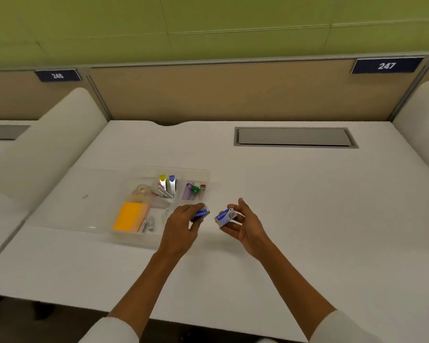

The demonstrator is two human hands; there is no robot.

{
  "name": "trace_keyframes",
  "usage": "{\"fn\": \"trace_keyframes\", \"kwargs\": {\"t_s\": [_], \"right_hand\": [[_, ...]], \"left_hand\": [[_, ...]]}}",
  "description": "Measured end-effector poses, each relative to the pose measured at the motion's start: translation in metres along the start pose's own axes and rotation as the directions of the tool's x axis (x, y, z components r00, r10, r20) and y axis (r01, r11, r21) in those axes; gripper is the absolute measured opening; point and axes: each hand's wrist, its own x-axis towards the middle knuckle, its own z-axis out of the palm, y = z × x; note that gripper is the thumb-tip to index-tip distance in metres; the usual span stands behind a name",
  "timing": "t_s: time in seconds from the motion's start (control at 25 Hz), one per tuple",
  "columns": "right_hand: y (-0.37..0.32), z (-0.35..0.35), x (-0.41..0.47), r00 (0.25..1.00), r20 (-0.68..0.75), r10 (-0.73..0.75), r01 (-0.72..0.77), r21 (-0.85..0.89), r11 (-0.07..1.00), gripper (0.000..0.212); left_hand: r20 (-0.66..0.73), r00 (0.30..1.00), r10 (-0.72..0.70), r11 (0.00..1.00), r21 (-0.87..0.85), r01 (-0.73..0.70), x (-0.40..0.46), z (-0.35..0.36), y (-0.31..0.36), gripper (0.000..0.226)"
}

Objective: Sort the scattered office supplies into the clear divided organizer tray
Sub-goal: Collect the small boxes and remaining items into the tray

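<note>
Boxes: we hold two small blue ones above the desk (282, 194), just right of the tray (124, 237) | left hand (181, 226) curls round box one (201, 213) (nearest the tray, likely first in) | right hand (243, 222) pinches box two (224, 217), label up | tray already holds pads (130, 216), tape (141, 189), clips (167, 185).

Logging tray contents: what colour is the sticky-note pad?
Orange sticky-note pad, head view.

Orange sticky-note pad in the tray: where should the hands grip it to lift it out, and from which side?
Judging by its pose, pinch the orange sticky-note pad across its long side edges, coming straight down from above. It lies flat in the organizer tray, whose clear walls block any sideways approach.
</note>
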Motion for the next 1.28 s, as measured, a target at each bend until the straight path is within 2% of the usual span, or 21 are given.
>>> {"fn": "trace_keyframes", "kwargs": {"t_s": [0.08, 0.2, 0.4, 0.48, 0.56, 0.6, 0.68, 0.76, 0.88, 1.0, 1.08, 1.16, 1.28], "right_hand": [[0.017, 0.042, 0.009, 1.000, 0.004, 0.011, -0.011, -0.033, 0.999, 0.042], [0.037, 0.087, 0.018, 1.000, -0.027, -0.009, 0.006, -0.106, 0.994, 0.042], [0.051, 0.119, 0.022, 0.998, -0.011, -0.060, 0.057, -0.160, 0.985, 0.037], [0.050, 0.123, 0.020, 0.995, -0.012, -0.097, 0.091, -0.234, 0.968, 0.035], [0.047, 0.122, 0.019, 0.986, 0.003, -0.167, 0.158, -0.349, 0.924, 0.053], [0.046, 0.121, 0.020, 0.980, 0.011, -0.201, 0.188, -0.399, 0.897, 0.059], [0.043, 0.116, 0.023, 0.969, 0.038, -0.245, 0.230, -0.511, 0.828, 0.049], [0.042, 0.110, 0.026, 0.958, 0.083, -0.274, 0.262, -0.638, 0.724, 0.038], [0.041, 0.108, 0.032, 0.916, 0.210, -0.342, 0.362, -0.801, 0.476, 0.048], [0.045, 0.107, 0.040, 0.847, 0.376, -0.376, 0.464, -0.868, 0.177, 0.056], [0.052, 0.107, 0.044, 0.829, 0.440, -0.346, 0.461, -0.887, -0.023, 0.057], [0.061, 0.106, 0.045, 0.820, 0.475, -0.320, 0.451, -0.880, -0.149, 0.053], [0.072, 0.099, 0.044, 0.777, 0.550, -0.306, 0.487, -0.833, -0.262, 0.048]], "left_hand": [[-0.023, 0.998, -0.055, 0.998, -0.012, 0.055, -0.005, -0.027, -0.024, 0.034], [-0.003, 0.999, -0.053, 0.998, -0.025, 0.053, -0.001, -0.050, -0.043, 0.036], [0.184, 0.980, -0.081, 0.995, 0.078, 0.068, 0.009, -0.058, -0.052, 0.050], [0.240, 0.965, -0.107, 0.989, 0.130, 0.077, 0.011, -0.053, -0.052, 0.057], [0.244, 0.962, -0.121, 0.985, 0.148, 0.087, 0.013, -0.046, -0.049, 0.056], [0.232, 0.964, -0.131, 0.987, 0.118, 0.106, 0.013, -0.043, -0.048, 0.054], [0.216, 0.958, -0.188, 0.981, -0.009, 0.195, 0.014, -0.038, -0.046, 0.056], [0.233, 0.947, -0.222, 0.970, -0.049, 0.239, 0.012, -0.036, -0.049, 0.072], [0.253, 0.957, -0.142, 0.989, 0.011, 0.144, 0.004, -0.039, -0.064, 0.103], [0.257, 0.966, -0.037, 0.976, 0.217, -0.020, -0.006, -0.051, -0.087, 0.121], [0.340, 0.937, -0.077, 0.923, 0.380, -0.062, -0.011, -0.058, -0.099, 0.130], [0.394, 0.907, -0.151, 0.885, 0.462, -0.054, -0.011, -0.061, -0.108, 0.131], [0.403, 0.892, -0.207, 0.861, 0.508, -0.030, -0.009, -0.066, -0.114, 0.132]]}}
